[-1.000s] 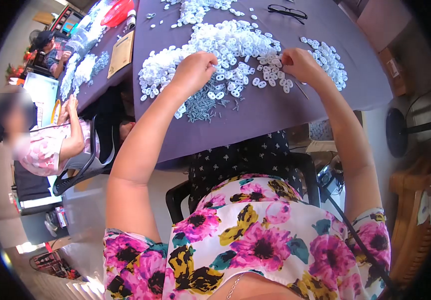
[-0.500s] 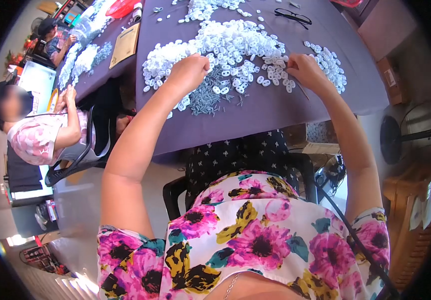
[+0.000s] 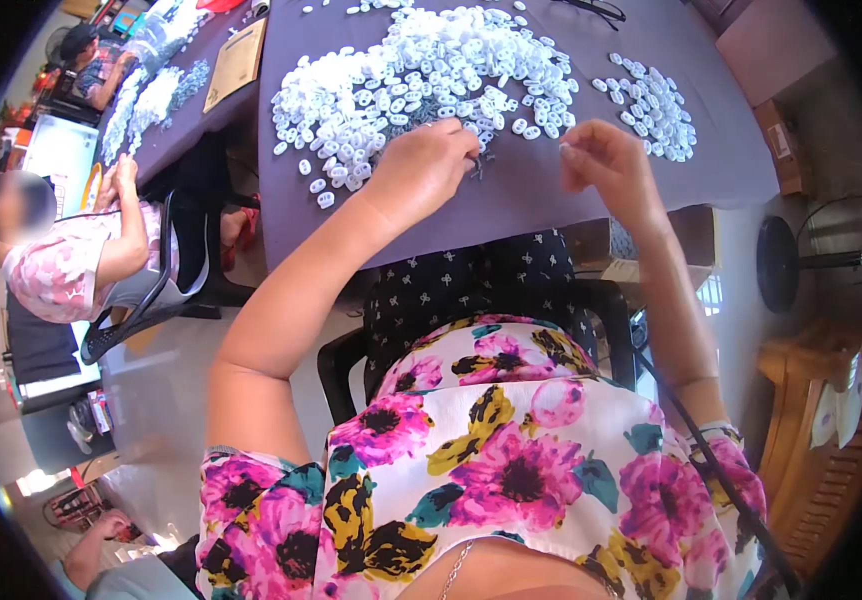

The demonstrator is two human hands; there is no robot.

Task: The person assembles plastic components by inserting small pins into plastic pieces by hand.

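Note:
Small white oval plastic pieces with two holes lie in a large heap (image 3: pixel 351 120) on the dark cloth-covered table. My left hand (image 3: pixel 426 165) is low over small grey screw-like pieces (image 3: pixel 406 118) at the heap's near side, largely covering them. Its fingers are closed; what they hold, if anything, is hidden. My right hand (image 3: pixel 609 168) hovers above the cloth to the right of the heap, thumb and fingers pinched together. A tiny white spot shows at its fingertips, too small to name. A separate group of white pieces (image 3: pixel 656 110) lies beyond the right hand.
Black eyeglasses (image 3: pixel 596 10) lie at the far edge of view. A tan clipboard-like board (image 3: pixel 236 65) rests on the left table, near more white and grey piles (image 3: pixel 156 100). Two people sit at the left, and another person's arm (image 3: pixel 91 550) shows at lower left.
My left hand has moved right and nearer to me, to the grey pieces. My right hand has drawn slightly nearer to me. The view has shifted, and an arm has appeared at lower left.

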